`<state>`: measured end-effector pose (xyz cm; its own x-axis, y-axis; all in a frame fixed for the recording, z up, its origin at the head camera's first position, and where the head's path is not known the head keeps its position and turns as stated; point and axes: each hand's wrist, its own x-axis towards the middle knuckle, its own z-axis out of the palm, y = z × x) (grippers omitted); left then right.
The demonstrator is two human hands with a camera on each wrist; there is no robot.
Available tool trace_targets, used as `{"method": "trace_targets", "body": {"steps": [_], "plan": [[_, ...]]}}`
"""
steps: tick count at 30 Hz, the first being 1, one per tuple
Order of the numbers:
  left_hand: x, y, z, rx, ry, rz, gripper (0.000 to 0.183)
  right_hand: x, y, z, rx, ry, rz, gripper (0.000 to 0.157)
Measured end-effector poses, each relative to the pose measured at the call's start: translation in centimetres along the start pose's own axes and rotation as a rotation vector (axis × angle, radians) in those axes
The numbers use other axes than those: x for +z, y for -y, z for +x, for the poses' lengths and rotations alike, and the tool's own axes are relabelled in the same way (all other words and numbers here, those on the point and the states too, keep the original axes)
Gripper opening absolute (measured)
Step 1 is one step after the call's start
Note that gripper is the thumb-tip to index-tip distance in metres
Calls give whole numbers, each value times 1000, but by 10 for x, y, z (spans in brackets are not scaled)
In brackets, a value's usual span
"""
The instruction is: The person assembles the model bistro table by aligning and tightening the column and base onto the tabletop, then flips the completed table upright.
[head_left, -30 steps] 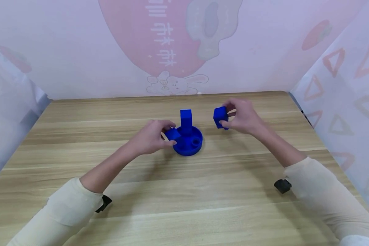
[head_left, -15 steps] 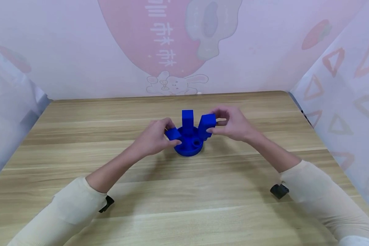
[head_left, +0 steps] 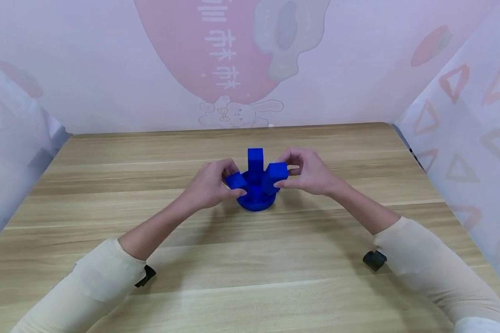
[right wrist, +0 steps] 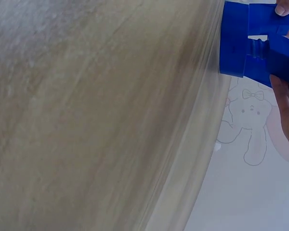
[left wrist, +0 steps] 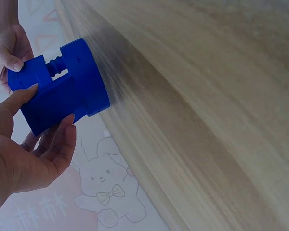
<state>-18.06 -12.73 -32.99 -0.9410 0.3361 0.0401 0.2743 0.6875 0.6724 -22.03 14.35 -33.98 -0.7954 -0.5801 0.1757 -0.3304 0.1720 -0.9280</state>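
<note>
A round blue base (head_left: 256, 204) with a raised rim sits on the wooden table, one blue block (head_left: 255, 159) standing upright at its back. My left hand (head_left: 209, 186) grips a second blue block (head_left: 236, 181) at the base's left side, thumb in front and fingers behind. Between thumb and fingers, my right hand (head_left: 309, 172) holds a third blue block (head_left: 277, 172) over the right part of the base, slightly tilted. A threaded stud (left wrist: 57, 66) shows in the left wrist view between this block and the base. The right block hides the base's socket in the head view.
The wooden table (head_left: 241, 277) reaches back to a pale printed backdrop (head_left: 337, 101) with a bunny drawing, and similar sheets hang at both sides. A black wrist device (head_left: 375, 260) sticks out under the right sleeve, another black device (head_left: 146, 276) under the left.
My right hand has brought its block leftward and down, from beside the base to over its right part. The left hand keeps its grip, shifting only slightly right.
</note>
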Motion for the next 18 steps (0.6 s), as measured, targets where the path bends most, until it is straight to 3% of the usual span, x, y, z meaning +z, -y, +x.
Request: {"method": "trace_targets", "body": {"steps": [9, 18], "plan": [[5, 5, -2, -49, -22, -127, 43, 4, -5, 3, 5, 3, -1, 36], [3, 3, -1, -21, -35, -125, 39, 4, -12, 7, 24, 58, 28, 36]]}}
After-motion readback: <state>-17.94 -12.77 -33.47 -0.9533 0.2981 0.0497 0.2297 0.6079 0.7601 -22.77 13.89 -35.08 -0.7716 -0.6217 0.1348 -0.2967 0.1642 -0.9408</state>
